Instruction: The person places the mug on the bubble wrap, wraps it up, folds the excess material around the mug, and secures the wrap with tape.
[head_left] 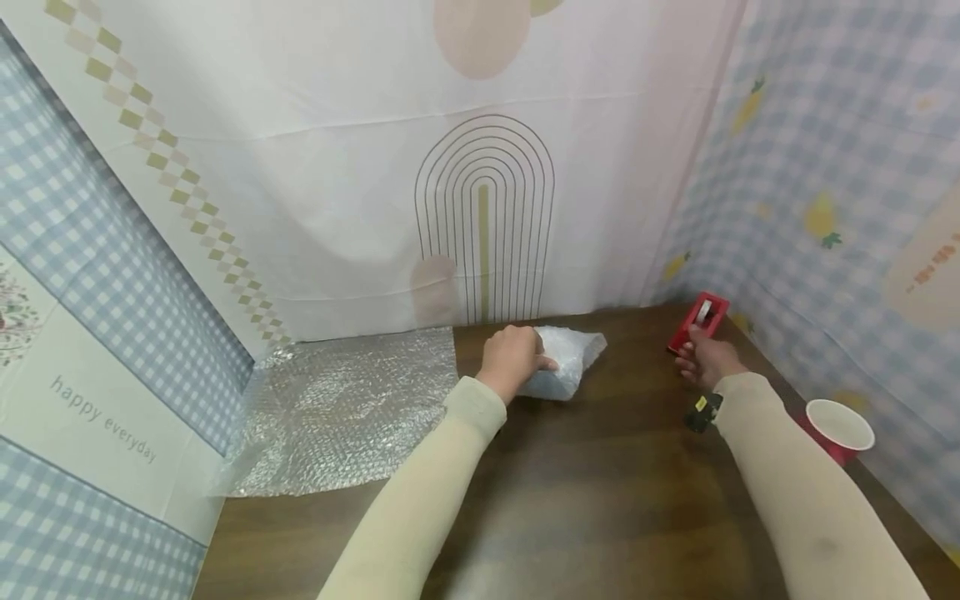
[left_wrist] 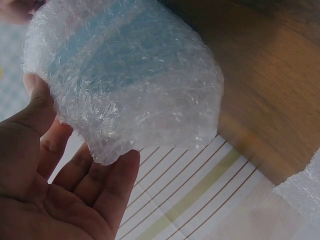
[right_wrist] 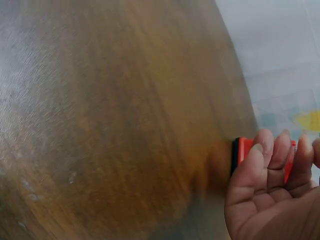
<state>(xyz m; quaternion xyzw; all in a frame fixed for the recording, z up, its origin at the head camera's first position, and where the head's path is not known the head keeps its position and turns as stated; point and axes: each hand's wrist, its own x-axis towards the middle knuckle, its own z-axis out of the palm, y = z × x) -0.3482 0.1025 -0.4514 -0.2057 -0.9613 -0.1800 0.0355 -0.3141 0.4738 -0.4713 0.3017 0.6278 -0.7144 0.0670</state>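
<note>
My left hand [head_left: 513,358] grips one edge of a bundle in clear bubble wrap [head_left: 564,362] at the back middle of the table. In the left wrist view, something light blue shows through the wrapped bundle [left_wrist: 135,65], but its kind is hidden. The left thumb lies on one side and the fingers curl beneath. At the back right, my right hand [head_left: 708,358] holds the near end of a red tape dispenser [head_left: 716,307] with a pale roll in it. In the right wrist view, the fingers partly cover the dispenser [right_wrist: 244,150].
A flat sheet of bubble wrap [head_left: 352,408] spreads over the left of the wooden table [head_left: 570,508]. A red cup with a white rim [head_left: 840,425] stands at the right edge beside the right forearm. Printed cloths [head_left: 337,167] hang behind and at both sides.
</note>
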